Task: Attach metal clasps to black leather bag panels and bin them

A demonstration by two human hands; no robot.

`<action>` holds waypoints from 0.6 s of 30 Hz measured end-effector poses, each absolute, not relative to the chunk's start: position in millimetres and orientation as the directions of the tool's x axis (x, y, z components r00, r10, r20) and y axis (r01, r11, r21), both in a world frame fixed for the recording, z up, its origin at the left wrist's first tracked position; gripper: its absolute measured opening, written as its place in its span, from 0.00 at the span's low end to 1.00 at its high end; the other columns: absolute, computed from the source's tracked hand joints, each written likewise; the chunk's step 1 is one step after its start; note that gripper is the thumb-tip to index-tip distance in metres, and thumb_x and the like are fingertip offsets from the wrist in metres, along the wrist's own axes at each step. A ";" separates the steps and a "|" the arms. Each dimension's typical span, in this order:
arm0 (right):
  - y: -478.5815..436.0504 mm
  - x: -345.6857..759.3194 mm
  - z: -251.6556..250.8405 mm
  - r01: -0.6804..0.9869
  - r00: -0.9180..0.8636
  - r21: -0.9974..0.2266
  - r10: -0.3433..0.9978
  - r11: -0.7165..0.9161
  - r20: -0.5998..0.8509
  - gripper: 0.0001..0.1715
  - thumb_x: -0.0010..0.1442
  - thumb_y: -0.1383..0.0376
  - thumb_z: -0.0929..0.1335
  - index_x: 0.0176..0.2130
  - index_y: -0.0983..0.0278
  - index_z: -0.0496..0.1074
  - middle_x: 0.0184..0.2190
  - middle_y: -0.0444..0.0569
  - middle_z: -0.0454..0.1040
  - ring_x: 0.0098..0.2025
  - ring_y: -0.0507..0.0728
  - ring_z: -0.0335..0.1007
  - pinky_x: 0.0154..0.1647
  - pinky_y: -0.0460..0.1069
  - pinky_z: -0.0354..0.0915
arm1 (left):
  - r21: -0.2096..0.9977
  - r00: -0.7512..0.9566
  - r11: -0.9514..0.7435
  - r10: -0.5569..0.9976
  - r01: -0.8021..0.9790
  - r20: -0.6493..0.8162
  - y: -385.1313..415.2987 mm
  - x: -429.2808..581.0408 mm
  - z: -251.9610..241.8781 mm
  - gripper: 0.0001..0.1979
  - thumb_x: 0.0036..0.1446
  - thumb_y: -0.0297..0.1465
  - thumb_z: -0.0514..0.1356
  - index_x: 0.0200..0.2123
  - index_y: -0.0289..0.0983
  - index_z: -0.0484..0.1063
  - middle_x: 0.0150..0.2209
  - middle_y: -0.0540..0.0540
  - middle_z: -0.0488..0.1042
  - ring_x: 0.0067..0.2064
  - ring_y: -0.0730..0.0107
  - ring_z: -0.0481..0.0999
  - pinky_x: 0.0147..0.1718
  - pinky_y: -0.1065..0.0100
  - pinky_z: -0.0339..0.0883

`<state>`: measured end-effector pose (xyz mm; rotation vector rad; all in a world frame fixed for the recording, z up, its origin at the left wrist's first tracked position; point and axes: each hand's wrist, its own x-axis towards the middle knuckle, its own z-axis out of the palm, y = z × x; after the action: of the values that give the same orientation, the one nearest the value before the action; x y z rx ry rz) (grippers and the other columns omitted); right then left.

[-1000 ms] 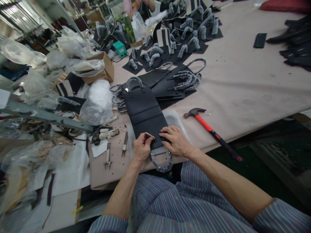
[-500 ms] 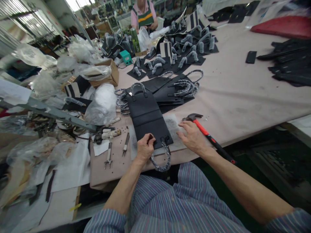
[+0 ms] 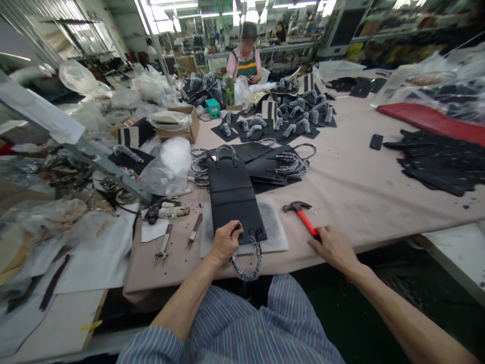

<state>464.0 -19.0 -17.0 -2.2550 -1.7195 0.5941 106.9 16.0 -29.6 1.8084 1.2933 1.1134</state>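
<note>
A black, leather-like bag panel [image 3: 233, 194] lies lengthwise before me, a plastic-wrapped handle loop at each end. My left hand [image 3: 227, 240] is closed in a pinch over its near left corner, beside the near handle [image 3: 248, 275]. What the fingertips pinch is too small and hidden to name. The near handle hangs over the table edge. Under the panel's near end is a pale slab [image 3: 276, 227]. To the right, my right hand [image 3: 335, 247] is closed around the grip of a claw hammer [image 3: 306, 221], whose head rests on the table.
More black panels with wrapped handles [image 3: 291, 164] lie behind. Two fork-ended metal tools [image 3: 194, 231] sit at left, near plastic bags [image 3: 166, 164]. Black pieces [image 3: 443, 162] and a dark phone-like rectangle [image 3: 376, 142] lie right. A person [image 3: 246, 60] works across the table.
My right hand has moved from beside the panel, near the hammer head, down to the hammer's grip and closed on it. My left hand keeps its pinch. The view has tilted upward.
</note>
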 end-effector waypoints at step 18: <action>-16.7 354.2 102.5 0.837 -0.214 -0.471 0.958 0.280 0.189 0.19 0.69 0.51 0.60 0.30 0.59 0.61 0.20 0.45 0.66 0.20 0.53 0.58 0.23 0.49 0.50 | 0.852 0.173 -0.328 0.944 0.408 0.281 16.4 105.7 -30.1 0.06 0.61 0.27 0.58 0.35 0.39 0.74 0.30 0.50 0.77 0.31 0.70 0.75 0.35 0.70 0.68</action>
<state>354.2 -16.7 102.5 -1.6125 -2.1156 0.3714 105.7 16.4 -30.1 1.8338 1.2760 1.1115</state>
